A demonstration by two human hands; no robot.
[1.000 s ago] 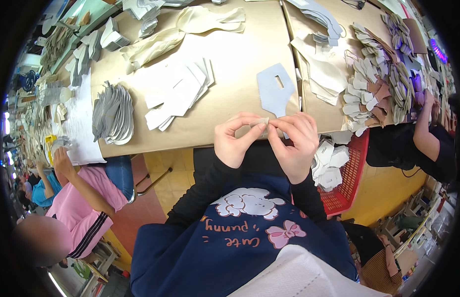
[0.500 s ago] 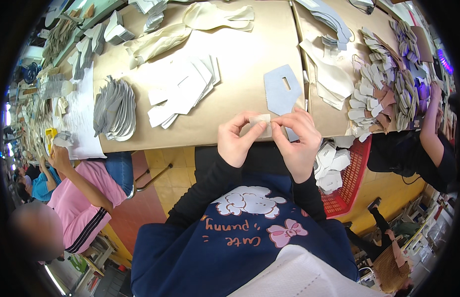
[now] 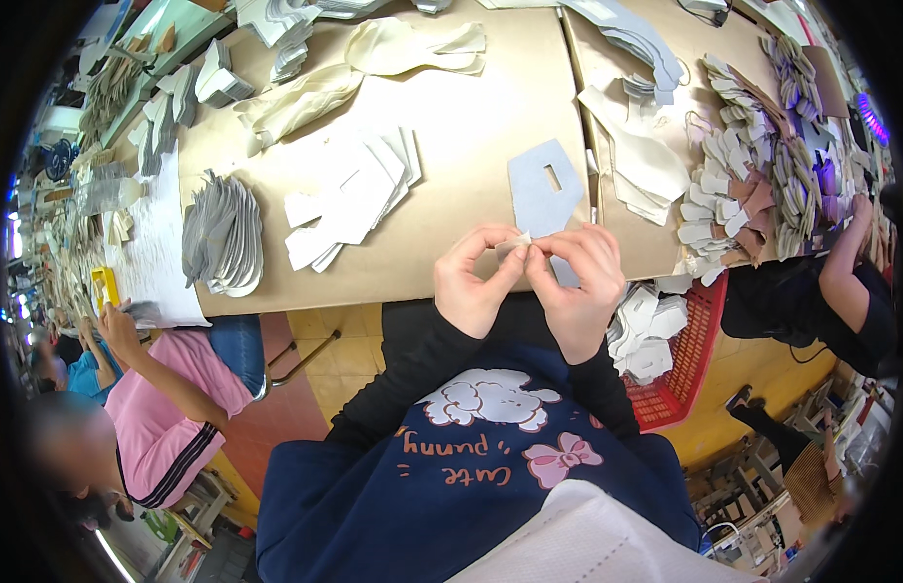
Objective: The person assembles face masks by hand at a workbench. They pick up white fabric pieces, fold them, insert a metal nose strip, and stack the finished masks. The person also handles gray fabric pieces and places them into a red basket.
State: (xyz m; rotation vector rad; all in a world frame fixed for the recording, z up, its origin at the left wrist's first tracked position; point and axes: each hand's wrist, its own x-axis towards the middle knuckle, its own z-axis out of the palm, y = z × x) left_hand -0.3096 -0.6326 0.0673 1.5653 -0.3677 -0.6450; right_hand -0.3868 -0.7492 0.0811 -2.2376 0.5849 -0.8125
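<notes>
The small pale cut piece (image 3: 514, 244), likely thin, light and floppy, sits pinched by its edges between both hands' fingertips, left hand (image 3: 474, 282) and right hand (image 3: 575, 287), just below the grey slotted panel (image 3: 545, 189) at the bench (image 3: 451, 146) edge.

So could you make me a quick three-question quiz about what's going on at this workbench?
1. True or false: both the left hand and the right hand pinch the small pale piece.
2. Which lies on the table just beyond the hands? A) grey-blue cut-out with a slot B) scissors C) a cup
3. What colour is the basket to the person's right?

Key: 1 true; 2 A; 3 red.
</notes>
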